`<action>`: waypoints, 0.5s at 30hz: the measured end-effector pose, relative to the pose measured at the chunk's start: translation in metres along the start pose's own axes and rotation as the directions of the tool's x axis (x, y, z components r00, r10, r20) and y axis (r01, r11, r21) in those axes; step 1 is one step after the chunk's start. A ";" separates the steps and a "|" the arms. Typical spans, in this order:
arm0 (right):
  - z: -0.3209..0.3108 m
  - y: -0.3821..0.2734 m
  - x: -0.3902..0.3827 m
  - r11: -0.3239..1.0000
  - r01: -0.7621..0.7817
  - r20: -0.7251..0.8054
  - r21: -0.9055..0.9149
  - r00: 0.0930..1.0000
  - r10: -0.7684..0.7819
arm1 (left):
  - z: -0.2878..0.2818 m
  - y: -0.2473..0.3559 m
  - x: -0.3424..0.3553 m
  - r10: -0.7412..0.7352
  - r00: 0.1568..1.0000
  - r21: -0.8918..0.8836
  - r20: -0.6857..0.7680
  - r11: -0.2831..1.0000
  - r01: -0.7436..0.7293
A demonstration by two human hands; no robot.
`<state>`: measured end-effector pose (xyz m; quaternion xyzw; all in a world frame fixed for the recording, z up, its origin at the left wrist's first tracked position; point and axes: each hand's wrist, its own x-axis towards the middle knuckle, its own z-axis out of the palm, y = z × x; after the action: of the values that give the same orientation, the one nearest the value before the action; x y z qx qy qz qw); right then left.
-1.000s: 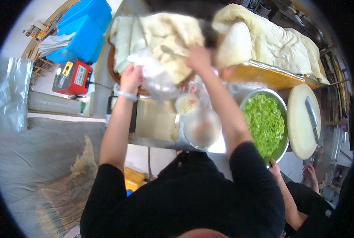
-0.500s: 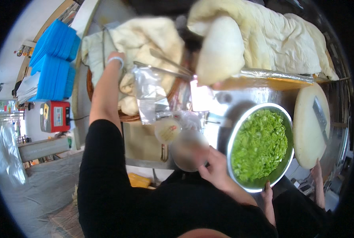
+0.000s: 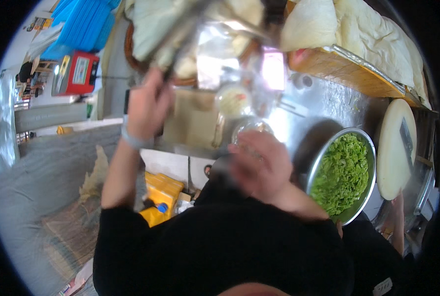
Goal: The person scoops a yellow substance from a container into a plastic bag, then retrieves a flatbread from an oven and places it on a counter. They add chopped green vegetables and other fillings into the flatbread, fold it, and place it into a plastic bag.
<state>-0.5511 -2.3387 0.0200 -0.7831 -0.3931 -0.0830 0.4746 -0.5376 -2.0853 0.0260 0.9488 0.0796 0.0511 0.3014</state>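
Note:
My left hand [image 3: 152,106], with a pale wristband, is closed round a long, dark, blurred utensil [image 3: 180,42], apparently tongs, angled over the cloth-covered basket [image 3: 148,29]. A clear plastic bag [image 3: 215,69] lies at the basket's front, above a beige board [image 3: 185,116]. My right hand [image 3: 262,163] is smeared by motion in front of a small round bowl [image 3: 252,127]; whether it grips anything is unclear. Behind that bowl sits a pale round container [image 3: 232,101]. To the right is a large steel bowl of chopped greens [image 3: 340,175].
Blue stacked trays [image 3: 77,27] and a red device [image 3: 79,74] stand left. Padded cloth [image 3: 372,49] covers a box at upper right, above a round board with a knife [image 3: 392,153]. Another person's hand [image 3: 397,207] is at lower right. Yellow containers [image 3: 163,190] sit below the counter.
My left hand has come down from the cloth toward the counter with the long utensil. My right hand has shifted upward near the small bowl. The view has shifted.

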 end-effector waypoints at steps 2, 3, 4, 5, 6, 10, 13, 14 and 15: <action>0.013 -0.010 0.009 0.990 0.067 0.274 -0.121 0.961 -0.032 | 0.003 -0.004 -0.057 0.171 0.944 0.087 0.283 0.975 -0.203; 0.018 -0.014 0.010 0.979 0.117 0.401 -0.168 0.915 -0.041 | 0.002 -0.001 -0.084 0.065 0.881 0.072 0.469 0.991 -0.112; 0.027 -0.014 0.008 0.983 0.056 0.522 -0.174 0.852 0.044 | 0.003 -0.011 -0.102 0.143 0.795 0.034 0.589 0.979 -0.201; 0.041 -0.009 0.000 0.983 -0.007 0.624 -0.185 0.771 0.123 | 0.008 -0.025 -0.120 0.159 0.662 0.004 0.733 0.971 -0.238; 0.057 -0.002 -0.008 0.979 -0.050 0.726 -0.196 0.664 0.179 | 0.010 -0.021 -0.126 0.080 0.526 0.015 0.846 0.985 -0.174; 0.112 0.037 -0.066 0.817 -0.558 0.933 -0.144 0.197 0.299 | 0.048 -0.055 -0.164 0.221 0.660 -0.025 0.718 0.956 -0.293; 0.154 0.077 -0.128 0.558 -0.778 0.882 -0.289 0.009 0.470 | 0.081 -0.069 -0.176 0.070 0.936 -0.026 0.346 0.998 -0.066; 0.164 0.088 -0.150 0.436 -0.831 0.850 -0.345 -0.080 0.520 | 0.098 -0.083 -0.203 -0.115 0.943 -0.087 0.312 0.985 0.149; 0.169 0.103 -0.168 0.374 -0.867 0.841 -0.328 -0.088 0.533 | 0.127 -0.094 -0.226 -0.448 0.815 -0.177 0.368 0.827 0.534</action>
<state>-0.6346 -2.3169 -0.2244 -0.6871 -0.0936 0.6621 0.2842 -0.7524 -2.1220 -0.1433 0.8403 0.2678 -0.1688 0.4402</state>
